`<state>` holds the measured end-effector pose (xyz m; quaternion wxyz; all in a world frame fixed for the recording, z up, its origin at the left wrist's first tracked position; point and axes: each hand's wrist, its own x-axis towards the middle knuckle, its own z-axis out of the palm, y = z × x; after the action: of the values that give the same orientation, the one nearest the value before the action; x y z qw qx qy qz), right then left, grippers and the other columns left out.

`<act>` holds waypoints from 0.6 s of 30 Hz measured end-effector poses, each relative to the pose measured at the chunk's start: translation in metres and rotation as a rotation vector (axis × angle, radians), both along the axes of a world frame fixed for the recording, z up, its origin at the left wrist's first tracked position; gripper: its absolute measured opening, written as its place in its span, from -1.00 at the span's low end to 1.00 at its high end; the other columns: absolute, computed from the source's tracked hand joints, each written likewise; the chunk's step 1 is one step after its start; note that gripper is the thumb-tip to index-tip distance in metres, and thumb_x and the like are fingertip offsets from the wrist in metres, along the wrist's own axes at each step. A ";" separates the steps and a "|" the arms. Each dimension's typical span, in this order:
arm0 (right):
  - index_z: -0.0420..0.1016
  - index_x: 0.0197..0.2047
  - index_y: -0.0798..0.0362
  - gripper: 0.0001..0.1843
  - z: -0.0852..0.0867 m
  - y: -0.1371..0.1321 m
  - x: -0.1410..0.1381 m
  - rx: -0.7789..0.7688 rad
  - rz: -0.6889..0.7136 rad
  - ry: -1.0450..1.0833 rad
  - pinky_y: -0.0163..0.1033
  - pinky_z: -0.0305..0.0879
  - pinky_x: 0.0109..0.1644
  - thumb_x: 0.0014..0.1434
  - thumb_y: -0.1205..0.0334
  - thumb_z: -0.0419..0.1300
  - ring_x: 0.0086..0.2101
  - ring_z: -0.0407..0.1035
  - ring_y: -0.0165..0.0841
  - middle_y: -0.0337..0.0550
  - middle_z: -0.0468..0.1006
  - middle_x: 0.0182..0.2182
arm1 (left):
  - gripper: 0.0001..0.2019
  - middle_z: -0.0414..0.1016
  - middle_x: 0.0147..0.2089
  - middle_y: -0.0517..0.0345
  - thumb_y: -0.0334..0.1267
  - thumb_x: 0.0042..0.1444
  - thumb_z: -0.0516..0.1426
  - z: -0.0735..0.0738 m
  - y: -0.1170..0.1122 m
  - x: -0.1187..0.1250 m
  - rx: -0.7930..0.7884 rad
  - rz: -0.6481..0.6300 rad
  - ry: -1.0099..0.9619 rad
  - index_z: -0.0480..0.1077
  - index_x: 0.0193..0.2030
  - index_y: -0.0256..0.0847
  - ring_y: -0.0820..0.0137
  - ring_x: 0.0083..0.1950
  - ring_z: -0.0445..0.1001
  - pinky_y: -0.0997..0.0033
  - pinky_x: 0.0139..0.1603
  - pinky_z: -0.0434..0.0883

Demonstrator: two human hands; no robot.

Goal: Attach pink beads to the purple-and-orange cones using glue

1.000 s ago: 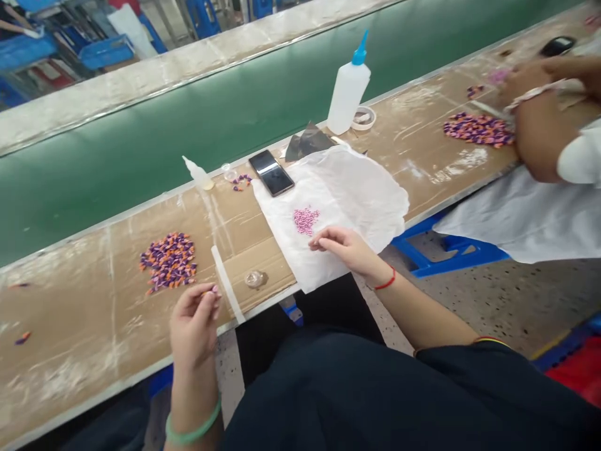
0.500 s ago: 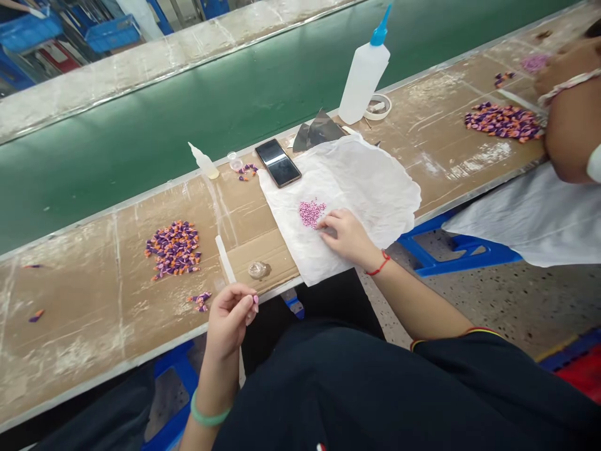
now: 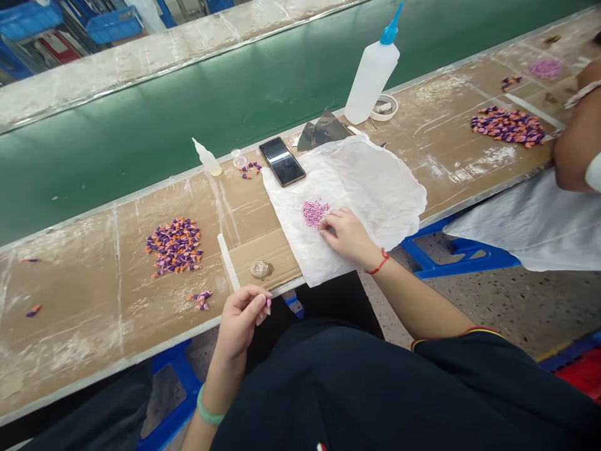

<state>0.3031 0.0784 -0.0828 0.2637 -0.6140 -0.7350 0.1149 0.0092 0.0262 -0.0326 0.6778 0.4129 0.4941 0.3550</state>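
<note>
My left hand [image 3: 244, 313], at the table's front edge, pinches a small pink piece [image 3: 268, 302] between thumb and forefinger. Over the white cloth [image 3: 375, 181], my right hand [image 3: 345, 235] has its fingertips at the lower right edge of a pile of tiny pink pieces [image 3: 315, 213]. Those fingertips are drawn together, but what they hold, if anything, is too small to make out. Just beyond my left hand, a small clear lump [image 3: 260, 269] sits on a cardboard piece [image 3: 277, 254]. A white strip [image 3: 228, 262] lies along its left side.
Purple and orange pieces [image 3: 174, 246] are heaped on the left. A phone [image 3: 282, 161], a small glue bottle [image 3: 207, 158], a large squeeze bottle [image 3: 373, 81] and a tape roll [image 3: 384, 108] line the back edge. A co-worker's arm [image 3: 580, 141] is at right.
My left hand, with the pink piece, has shifted right along the table edge. My right hand stays by the pink pile, its fingertips drawn closer together. The view has tilted slightly.
</note>
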 end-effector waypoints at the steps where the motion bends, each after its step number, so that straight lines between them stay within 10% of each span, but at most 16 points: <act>1: 0.41 -0.40 0.04 -0.86 0.000 0.001 -0.001 0.004 0.006 -0.018 -0.01 0.24 -0.09 0.19 0.39 0.13 -0.26 0.28 -0.15 -0.03 0.51 -0.37 | -0.60 0.40 -0.60 0.17 0.08 -0.08 0.37 0.000 0.000 0.001 0.006 -0.016 0.024 0.52 -0.44 -0.28 0.56 -0.62 0.23 0.57 -0.63 0.16; 11: 0.29 -0.35 0.00 -0.85 0.001 -0.006 -0.011 0.052 0.083 -0.086 0.04 0.22 -0.10 0.21 0.42 0.03 -0.25 0.22 -0.10 0.02 0.40 -0.34 | -0.71 0.47 -0.55 0.15 -0.04 0.11 0.27 0.016 0.008 0.031 0.267 -0.120 0.176 0.50 -0.45 -0.23 0.45 -0.53 0.37 0.45 -0.46 0.36; 18: 0.17 -0.31 -0.03 -0.83 0.045 -0.027 -0.026 0.113 0.267 0.107 -0.04 0.22 -0.10 0.28 0.43 0.01 -0.25 0.24 -0.18 -0.10 0.36 -0.34 | -0.80 0.51 -0.51 0.12 -0.19 0.15 0.19 0.018 0.022 0.053 0.442 -0.146 0.254 0.50 -0.43 -0.25 0.42 -0.48 0.44 0.47 -0.45 0.37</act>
<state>0.2770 0.0517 -0.0378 0.3188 -0.4879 -0.8005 0.1399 0.0623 0.0477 -0.0151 0.5278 0.6267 0.4545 0.3495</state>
